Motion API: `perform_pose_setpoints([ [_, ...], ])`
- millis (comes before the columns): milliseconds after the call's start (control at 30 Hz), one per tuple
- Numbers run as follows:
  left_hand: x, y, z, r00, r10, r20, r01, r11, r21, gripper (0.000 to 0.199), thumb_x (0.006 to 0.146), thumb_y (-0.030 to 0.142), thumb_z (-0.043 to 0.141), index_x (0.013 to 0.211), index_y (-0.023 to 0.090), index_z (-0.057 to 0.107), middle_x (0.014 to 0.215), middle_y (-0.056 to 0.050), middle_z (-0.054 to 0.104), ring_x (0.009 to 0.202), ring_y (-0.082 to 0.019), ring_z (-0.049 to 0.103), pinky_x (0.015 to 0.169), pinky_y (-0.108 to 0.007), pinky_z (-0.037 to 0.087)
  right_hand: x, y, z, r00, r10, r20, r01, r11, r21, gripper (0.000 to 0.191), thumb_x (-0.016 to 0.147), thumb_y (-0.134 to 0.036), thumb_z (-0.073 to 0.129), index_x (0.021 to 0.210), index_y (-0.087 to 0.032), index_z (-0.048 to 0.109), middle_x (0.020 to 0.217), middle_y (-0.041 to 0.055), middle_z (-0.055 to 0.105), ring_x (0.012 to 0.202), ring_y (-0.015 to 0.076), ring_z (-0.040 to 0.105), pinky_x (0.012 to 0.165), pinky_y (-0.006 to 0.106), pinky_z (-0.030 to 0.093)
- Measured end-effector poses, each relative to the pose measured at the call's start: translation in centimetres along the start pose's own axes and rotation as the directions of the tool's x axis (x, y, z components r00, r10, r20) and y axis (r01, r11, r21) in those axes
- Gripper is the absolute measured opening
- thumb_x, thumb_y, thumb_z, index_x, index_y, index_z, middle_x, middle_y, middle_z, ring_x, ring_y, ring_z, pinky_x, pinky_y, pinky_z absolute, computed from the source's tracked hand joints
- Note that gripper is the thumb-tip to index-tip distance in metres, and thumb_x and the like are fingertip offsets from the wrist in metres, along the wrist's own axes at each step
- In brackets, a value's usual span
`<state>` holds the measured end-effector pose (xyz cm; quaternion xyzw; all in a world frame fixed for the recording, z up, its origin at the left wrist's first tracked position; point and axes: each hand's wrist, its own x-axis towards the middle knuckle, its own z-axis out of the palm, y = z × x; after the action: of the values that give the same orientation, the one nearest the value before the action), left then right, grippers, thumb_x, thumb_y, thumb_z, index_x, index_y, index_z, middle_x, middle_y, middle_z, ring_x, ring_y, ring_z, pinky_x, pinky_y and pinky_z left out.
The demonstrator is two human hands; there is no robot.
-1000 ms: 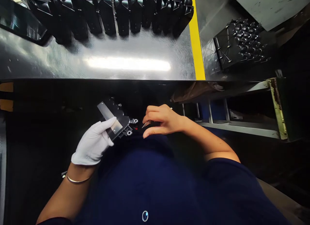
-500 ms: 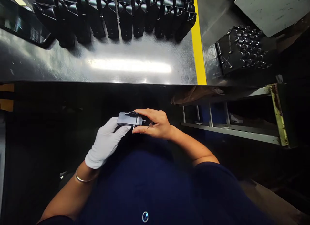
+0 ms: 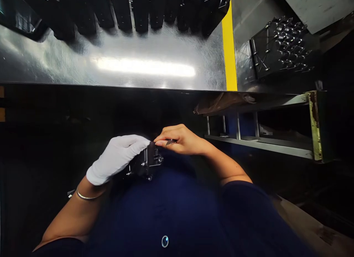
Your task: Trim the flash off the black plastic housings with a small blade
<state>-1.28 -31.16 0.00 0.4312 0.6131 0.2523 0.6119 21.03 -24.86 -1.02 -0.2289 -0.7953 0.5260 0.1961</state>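
Note:
My left hand (image 3: 117, 157), in a white glove, grips a black moulded part (image 3: 151, 155) from above and behind. The part has small posts and a round boss on its side and hangs below the glove, its left portion lost in shadow. My right hand (image 3: 181, 140) is bare, its fingers and thumb pinched together at the part's top right edge. A small dark blade-like tool (image 3: 170, 142) shows in that hand; most of it is hidden by the fingers, so its exact kind is unclear.
Ahead is a metal table (image 3: 155, 50) with a yellow stripe (image 3: 230, 46). Rows of black moulded parts (image 3: 141, 13) stand along its far side, and more black parts (image 3: 293, 43) are stacked at right. A metal frame rack (image 3: 276, 144) is below right.
The black part has been turned from its smooth broad face to its side with posts and boss. My right fingers have closed into a pinch at its upper edge. The view has shifted slightly.

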Motion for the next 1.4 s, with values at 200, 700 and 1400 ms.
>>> perform_pose_setpoints([
  [200,0.0,0.1,0.5,1.000,-0.007,0.028,0.007,1.000,0.007,0.039,0.073,0.060,0.070,0.066,0.022,0.077,0.068,-0.005,0.074,0.061,-0.021,0.067,0.056,-0.027,0.054,0.1,-0.1,-0.2,0.998,0.033,0.054,-0.030,0.998,-0.061,0.014,0.094,-0.015,0.059,0.094,-0.010,0.073,0.083,0.0058,0.071,0.073,0.0099,0.064,0.070,0.021,0.047],
  [700,-0.5,-1.1,0.7,0.917,0.242,-0.317,-0.215,0.970,0.117,0.017,0.078,0.037,0.072,0.072,0.024,0.080,0.073,-0.002,0.078,0.065,-0.020,0.071,0.062,-0.027,0.056,-0.6,-0.4,2.3,0.982,0.092,-0.166,-0.083,0.995,0.059,0.041,0.103,-0.040,0.040,0.078,-0.015,0.061,0.072,0.0023,0.062,0.066,0.0093,0.058,0.066,0.021,0.046],
  [1400,-0.7,-0.9,1.5,0.913,0.144,-0.381,-0.139,0.989,0.042,0.021,0.074,0.042,0.073,0.071,0.022,0.078,0.072,-0.002,0.077,0.066,-0.019,0.069,0.062,-0.026,0.055,-0.5,-0.4,2.2,0.986,0.067,-0.155,-0.074,0.996,-0.041,0.043,0.103,-0.037,0.041,0.070,-0.016,0.058,0.065,0.0015,0.059,0.060,0.0090,0.053,0.061,0.022,0.043],
])
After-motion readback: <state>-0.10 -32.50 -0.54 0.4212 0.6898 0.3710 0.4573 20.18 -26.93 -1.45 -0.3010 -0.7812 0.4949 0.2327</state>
